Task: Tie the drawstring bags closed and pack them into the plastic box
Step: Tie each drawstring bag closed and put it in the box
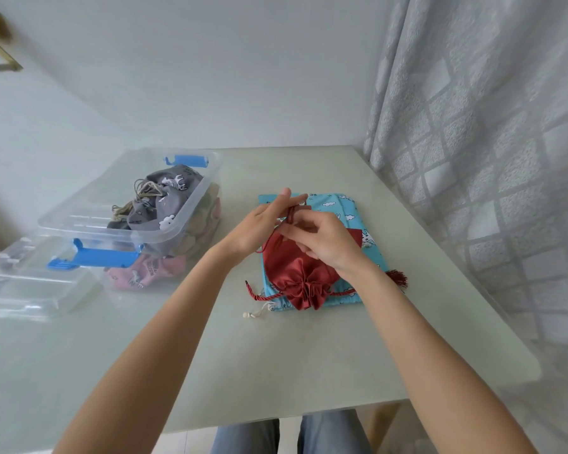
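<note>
A red satin drawstring bag [295,273] lies on a flat blue cloud-print bag [335,208] in the middle of the table, its gathered mouth toward me. A red cord [291,215] rises from it between my hands. My left hand [259,226] has fingers extended, with the cord against them. My right hand [322,239] pinches the cord with curled fingers above the red bag. One cord end with a red tassel [398,279] lies at the right. The clear plastic box [122,224] at the left holds grey and pink bags.
The box's clear lid [23,290] lies in front of it at the left, beside a blue latch [105,258]. A patterned curtain [489,158] hangs along the table's right edge. A white wall stands behind. My knees show below the table's near edge.
</note>
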A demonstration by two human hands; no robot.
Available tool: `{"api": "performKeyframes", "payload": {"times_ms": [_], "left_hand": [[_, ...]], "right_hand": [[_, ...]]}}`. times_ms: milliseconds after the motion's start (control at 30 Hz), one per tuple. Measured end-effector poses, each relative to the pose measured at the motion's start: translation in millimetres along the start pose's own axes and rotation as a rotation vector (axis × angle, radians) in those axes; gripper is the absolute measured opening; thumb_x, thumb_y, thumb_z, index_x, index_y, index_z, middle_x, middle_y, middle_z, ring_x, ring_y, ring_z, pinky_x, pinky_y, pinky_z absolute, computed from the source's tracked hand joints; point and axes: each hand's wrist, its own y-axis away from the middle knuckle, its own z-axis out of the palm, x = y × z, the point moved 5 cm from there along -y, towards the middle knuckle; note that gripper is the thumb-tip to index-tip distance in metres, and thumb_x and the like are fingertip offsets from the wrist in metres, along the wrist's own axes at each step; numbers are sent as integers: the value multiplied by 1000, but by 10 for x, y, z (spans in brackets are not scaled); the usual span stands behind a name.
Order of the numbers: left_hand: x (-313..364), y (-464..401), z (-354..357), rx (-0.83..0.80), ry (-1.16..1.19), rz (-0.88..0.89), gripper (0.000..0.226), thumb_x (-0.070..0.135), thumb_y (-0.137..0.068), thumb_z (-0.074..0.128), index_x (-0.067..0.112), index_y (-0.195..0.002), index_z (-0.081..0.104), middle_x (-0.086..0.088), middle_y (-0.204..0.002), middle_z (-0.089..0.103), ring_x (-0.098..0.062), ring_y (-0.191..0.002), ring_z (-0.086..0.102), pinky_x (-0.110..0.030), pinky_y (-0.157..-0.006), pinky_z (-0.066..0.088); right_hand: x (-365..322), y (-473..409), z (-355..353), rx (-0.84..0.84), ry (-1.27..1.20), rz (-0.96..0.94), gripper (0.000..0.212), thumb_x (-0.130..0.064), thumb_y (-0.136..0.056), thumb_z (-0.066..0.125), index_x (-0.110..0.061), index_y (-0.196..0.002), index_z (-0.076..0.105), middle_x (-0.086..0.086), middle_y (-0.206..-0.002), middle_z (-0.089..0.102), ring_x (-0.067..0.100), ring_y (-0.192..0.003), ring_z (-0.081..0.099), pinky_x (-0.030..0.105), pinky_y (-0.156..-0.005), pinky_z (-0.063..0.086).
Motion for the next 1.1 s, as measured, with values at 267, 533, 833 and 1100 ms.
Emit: {"api": "performKeyframes", "payload": {"times_ms": [267,533,833,1100], "left_hand": [[-342,184,-83,-8,66,-37,38,21,-89,61,23,-126,51,-2,-82,72,-20,-77,65,-26,-72,52],[-339,336,-187,429,-48,109,14,19,-86,65,20,-101,64,3,-75,73,-8,-61,67,-25,-57,55],[-213,497,123,16,-126,53,27,31,-93,52,11,-91,69,1,-75,70,-11,-65,65,-22,-62,52],[-171,255,182,118,-108,101,21,20,-82,70,37,-93,65,14,-87,67,5,-74,61,-9,-73,46]], "right_hand": [[163,-32,-289,105,-13,57,2,-13,-91,60,-13,-94,60,-1,-62,55,7,-45,44,18,-37,28],[315,-31,-407,132,-191,132,8,-6,-91,57,-6,-92,65,12,-91,68,3,-51,54,14,-41,36],[185,64,-453,-16,-483,176,16,-7,-93,51,-4,-97,67,-1,-71,65,5,-54,53,14,-45,38],[-106,37,-478,-146,-332,41,15,2,-84,57,-8,-94,64,-5,-72,57,6,-57,50,16,-58,44]]}}
